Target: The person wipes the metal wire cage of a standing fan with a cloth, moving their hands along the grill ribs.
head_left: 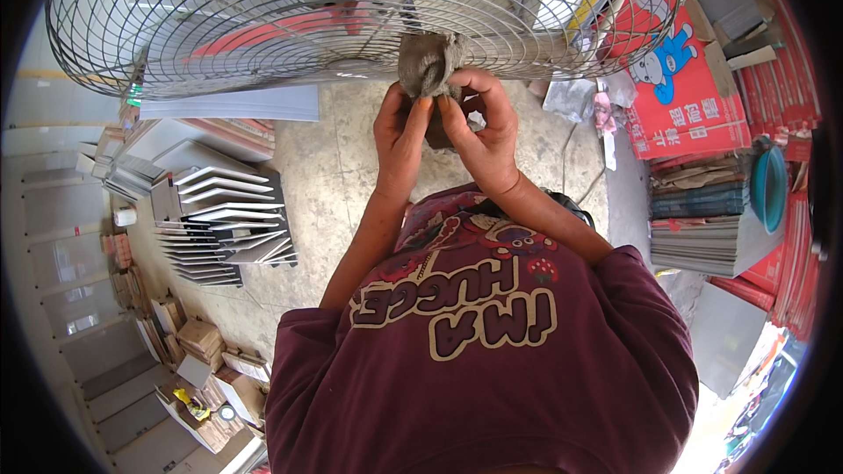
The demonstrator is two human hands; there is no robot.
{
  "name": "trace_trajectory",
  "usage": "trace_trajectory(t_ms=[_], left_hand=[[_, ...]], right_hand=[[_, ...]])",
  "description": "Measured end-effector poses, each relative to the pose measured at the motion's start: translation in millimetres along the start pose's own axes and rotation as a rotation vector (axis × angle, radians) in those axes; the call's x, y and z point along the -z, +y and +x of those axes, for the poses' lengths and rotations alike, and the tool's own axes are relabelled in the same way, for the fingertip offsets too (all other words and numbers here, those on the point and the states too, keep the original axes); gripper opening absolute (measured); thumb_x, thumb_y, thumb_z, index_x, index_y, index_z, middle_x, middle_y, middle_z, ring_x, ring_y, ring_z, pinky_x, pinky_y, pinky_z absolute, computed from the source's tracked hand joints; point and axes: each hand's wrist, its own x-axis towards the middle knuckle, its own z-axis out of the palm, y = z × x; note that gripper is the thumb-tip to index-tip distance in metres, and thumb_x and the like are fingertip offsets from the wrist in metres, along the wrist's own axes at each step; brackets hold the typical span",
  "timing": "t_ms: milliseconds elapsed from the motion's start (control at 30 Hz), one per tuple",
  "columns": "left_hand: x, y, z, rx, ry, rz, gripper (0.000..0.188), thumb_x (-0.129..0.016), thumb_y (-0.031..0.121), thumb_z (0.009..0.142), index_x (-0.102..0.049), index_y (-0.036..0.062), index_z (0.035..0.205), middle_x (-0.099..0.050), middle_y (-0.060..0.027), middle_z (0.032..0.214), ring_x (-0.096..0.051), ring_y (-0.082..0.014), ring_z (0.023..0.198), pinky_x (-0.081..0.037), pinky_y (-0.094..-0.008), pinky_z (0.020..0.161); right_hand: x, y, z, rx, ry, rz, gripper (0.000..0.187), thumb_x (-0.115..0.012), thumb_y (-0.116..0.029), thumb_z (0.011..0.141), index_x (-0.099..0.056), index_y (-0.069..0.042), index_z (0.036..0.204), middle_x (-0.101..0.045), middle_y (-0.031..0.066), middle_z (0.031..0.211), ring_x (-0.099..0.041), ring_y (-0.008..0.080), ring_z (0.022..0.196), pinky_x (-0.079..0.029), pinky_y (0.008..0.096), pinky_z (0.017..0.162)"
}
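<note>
A crumpled, grey-brown, cloth-like piece (pixel 418 61) is clamped between the closed thumb and fingers of the left hand (pixel 399 133) and those of the right hand (pixel 486 133), the thumbs being set close together. It is held just beside a large, round, wire-caged fan (pixel 219 46); whether the wires are touched cannot be told. Thin, pale, flat panels (pixel 230 202) are racked on the left.

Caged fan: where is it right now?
In the head view, the caged fan spans most of the top, to both sides of centre, just beyond the left hand and right hand, which hold a grey-brown lump.
</note>
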Motion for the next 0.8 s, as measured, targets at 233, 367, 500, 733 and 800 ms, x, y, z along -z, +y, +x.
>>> trace_trajectory(t_ms=[233, 367, 500, 733, 800], left_hand=[[-0.9, -34.6, 2.1, 0.302, 0.057, -0.004, 0.018, -0.055, 0.015, 0.092, -0.058, 0.0003, 0.104, -0.059, 0.0006, 0.089, -0.052, -0.0035, 0.079, -0.042, -0.0188, 0.068], [-1.0, -47.0, 1.0, 0.369, 0.059, 0.006, 0.019, -0.056, 0.017, 0.092, -0.059, 0.0004, 0.102, -0.060, -0.0002, 0.087, -0.051, -0.0037, 0.076, -0.042, -0.0194, 0.065], [2.1, -59.1, -2.7, 0.381, 0.047, 0.064, 0.022, -0.057, 0.019, 0.091, -0.059, -0.0003, 0.101, -0.060, -0.0010, 0.087, -0.052, -0.0050, 0.076, -0.042, -0.0201, 0.066], [3.9, -64.0, -9.3, 0.447, 0.031, 0.126, 0.026, -0.057, 0.024, 0.091, -0.059, -0.0011, 0.098, -0.060, -0.0021, 0.085, -0.052, -0.0057, 0.075, -0.043, -0.0210, 0.065], [4.1, -64.5, -12.1, 0.454, 0.039, 0.139, 0.027, -0.058, 0.024, 0.090, -0.059, -0.0012, 0.098, -0.060, -0.0019, 0.084, -0.053, -0.0058, 0.074, -0.043, -0.0211, 0.065]], right_hand=[[7.9, 37.9, -11.6, -0.619, 0.143, 0.432, 0.026, -0.061, -0.003, 0.082, -0.053, -0.004, 0.107, -0.060, 0.0022, 0.093, -0.053, 0.0058, 0.077, -0.044, 0.0193, 0.064], [13.9, 53.0, -16.0, -0.697, 0.179, 0.435, 0.026, -0.061, -0.005, 0.082, -0.053, -0.003, 0.107, -0.060, 0.0032, 0.094, -0.055, 0.0077, 0.079, -0.045, 0.0207, 0.068], [19.2, 51.5, -16.0, -0.812, 0.210, 0.412, 0.026, -0.061, -0.006, 0.082, -0.054, -0.001, 0.107, -0.060, 0.0039, 0.095, -0.056, 0.0094, 0.081, -0.045, 0.0217, 0.070], [29.3, 53.6, -18.3, -1.070, 0.219, 0.424, 0.031, -0.063, -0.009, 0.081, -0.054, -0.001, 0.110, -0.060, 0.0036, 0.094, -0.056, 0.0108, 0.082, -0.045, 0.0216, 0.070], [30.5, 52.3, -19.6, -1.128, 0.226, 0.432, 0.032, -0.063, -0.009, 0.081, -0.054, -0.001, 0.111, -0.060, 0.0036, 0.096, -0.056, 0.0108, 0.083, -0.045, 0.0219, 0.070]])
